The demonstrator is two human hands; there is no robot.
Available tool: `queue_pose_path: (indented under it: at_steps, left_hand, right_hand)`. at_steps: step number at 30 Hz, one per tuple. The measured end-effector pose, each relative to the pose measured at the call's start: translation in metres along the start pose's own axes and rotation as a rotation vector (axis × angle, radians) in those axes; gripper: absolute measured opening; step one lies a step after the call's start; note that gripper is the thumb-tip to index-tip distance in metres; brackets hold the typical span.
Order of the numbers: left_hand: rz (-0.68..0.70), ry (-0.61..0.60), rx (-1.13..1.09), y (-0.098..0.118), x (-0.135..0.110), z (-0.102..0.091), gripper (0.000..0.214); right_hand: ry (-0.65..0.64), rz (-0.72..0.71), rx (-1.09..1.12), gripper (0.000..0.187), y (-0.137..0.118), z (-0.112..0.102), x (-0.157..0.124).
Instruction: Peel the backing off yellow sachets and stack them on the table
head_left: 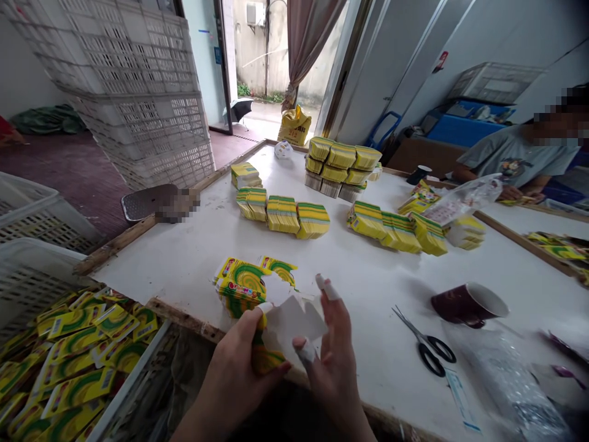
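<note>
My left hand [234, 356] is closed on a yellow-and-green printed cardboard packet [269, 359], whose plain white side [294, 322] faces up toward me. My right hand [334, 344] is at the right edge of that packet, thumb and fingers spread, with white covers on the fingertips. Whether it touches the card is hard to make out. Just beyond my left hand stands a stack of similar yellow packets [239, 285] on the white table [184, 270], with some loose packets [280, 268] beside it.
Bundled packets stand in rows [283, 215] and a taller pile [340, 166] farther back. Scissors [427, 344], a dark mug [467, 304] and clear plastic wrap [510, 380] lie to the right. A crate [138, 362] of packets is at lower left; a person [515, 159] sits at far right.
</note>
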State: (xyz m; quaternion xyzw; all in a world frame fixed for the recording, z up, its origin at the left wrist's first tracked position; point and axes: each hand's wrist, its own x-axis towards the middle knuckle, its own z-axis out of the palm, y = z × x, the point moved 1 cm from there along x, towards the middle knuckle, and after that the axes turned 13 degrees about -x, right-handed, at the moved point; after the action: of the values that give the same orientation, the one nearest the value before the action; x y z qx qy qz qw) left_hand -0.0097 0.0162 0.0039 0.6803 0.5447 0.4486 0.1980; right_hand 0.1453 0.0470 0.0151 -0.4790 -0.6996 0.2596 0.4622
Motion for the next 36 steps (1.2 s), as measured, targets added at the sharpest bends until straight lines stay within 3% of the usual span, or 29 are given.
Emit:
queue_pose_path:
  at_steps: [3, 6, 8, 11, 15, 17, 19, 21, 24, 26, 28, 30, 33, 36]
  left_hand:
    - [0.079, -0.059, -0.021, 0.003, -0.001, 0.002, 0.066]
    - [0.17, -0.102, -0.043, 0.006, 0.002, -0.001, 0.071]
    - [0.182, -0.133, -0.075, 0.007, 0.004, -0.002, 0.067]
    - [0.078, -0.191, -0.142, 0.007, 0.007, -0.005, 0.048]
    - [-0.016, -0.245, -0.237, 0.003, 0.006, -0.003, 0.051]
    - [0.005, -0.207, -0.269, 0.001, 0.004, 0.0, 0.056]
    - [0.018, -0.127, -0.227, -0.001, 0.001, 0.003, 0.052]
    - [0.016, -0.023, -0.135, -0.003, -0.002, 0.005, 0.049]
    - [0.03, 0.03, -0.012, -0.006, -0.005, 0.001, 0.054]
    - [0.044, -0.013, 0.029, -0.008, -0.005, -0.006, 0.057]
    - [0.038, -0.058, 0.032, -0.009, -0.004, -0.014, 0.059]
    - [0.034, -0.091, 0.027, -0.01, -0.001, -0.021, 0.061]
    - [0.03, -0.11, 0.021, -0.01, 0.002, -0.028, 0.06]
    - [-0.058, -0.138, -0.05, -0.01, 0.004, -0.031, 0.067]
  right_hand:
    - [-0.264, 0.228, 0.255, 0.059, 0.008, 0.009, -0.002]
    - [-0.445, 0.289, 0.379, 0.051, 0.008, 0.013, 0.0]
    - [-0.448, 0.299, 0.389, 0.051, 0.005, 0.014, 0.003]
    - [-0.412, 0.266, 0.339, 0.062, 0.003, 0.014, 0.004]
    - [-0.485, 0.062, 0.185, 0.074, -0.001, 0.012, -0.004]
    - [-0.539, -0.082, 0.056, 0.07, -0.003, 0.012, -0.007]
    - [-0.514, -0.182, -0.021, 0.064, -0.005, 0.012, -0.007]
    - [-0.428, -0.206, -0.009, 0.059, -0.005, 0.011, -0.003]
    - [-0.324, -0.182, 0.01, 0.054, 0.001, 0.006, 0.002]
    - [-0.39, -0.182, -0.055, 0.064, 0.005, 0.001, 0.001]
    - [-0.535, -0.191, -0.152, 0.081, 0.007, -0.001, -0.002]
    - [-0.66, -0.185, -0.24, 0.086, 0.008, -0.002, -0.004]
    - [-0.735, -0.157, -0.315, 0.064, 0.007, -0.007, -0.001]
    - [-0.751, -0.201, -0.257, 0.041, 0.004, -0.016, 0.009]
